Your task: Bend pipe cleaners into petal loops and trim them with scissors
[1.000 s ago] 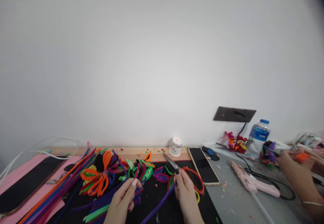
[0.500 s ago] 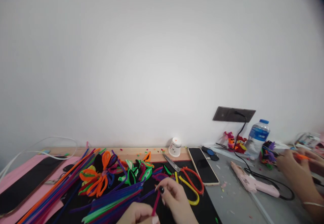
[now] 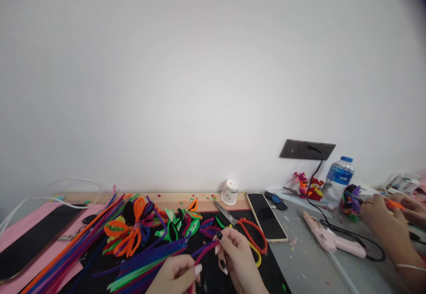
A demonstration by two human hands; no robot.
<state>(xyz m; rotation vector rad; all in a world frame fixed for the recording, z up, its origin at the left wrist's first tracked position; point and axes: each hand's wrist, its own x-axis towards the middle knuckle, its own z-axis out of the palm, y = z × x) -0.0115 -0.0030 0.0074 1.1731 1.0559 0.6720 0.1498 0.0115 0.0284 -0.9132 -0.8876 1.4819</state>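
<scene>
A magenta pipe cleaner (image 3: 205, 253) runs between my two hands at the bottom middle, bowed in a shallow curve. My left hand (image 3: 178, 274) pinches its lower end between thumb and forefinger. The upper end sits in the closed fingertips of my right hand (image 3: 238, 258). Just behind my right hand lie scissors (image 3: 228, 214) with red and yellow handles. To the left are a bundle of purple and green pipe cleaners (image 3: 149, 265), an orange pipe-cleaner flower (image 3: 131, 227) and green looped leaf shapes (image 3: 173, 225).
A white cup (image 3: 229, 193) stands upside down by the wall, beside a phone (image 3: 266, 218). Rightward lie a pink glue gun (image 3: 329, 238) with its black cord and a water bottle (image 3: 339, 176). A co-worker's hands (image 3: 386, 223) hold something orange at far right.
My right hand has shifted slightly right and up, and my hands are farther apart. The magenta pipe cleaner between them, steep before, now slants and curves.
</scene>
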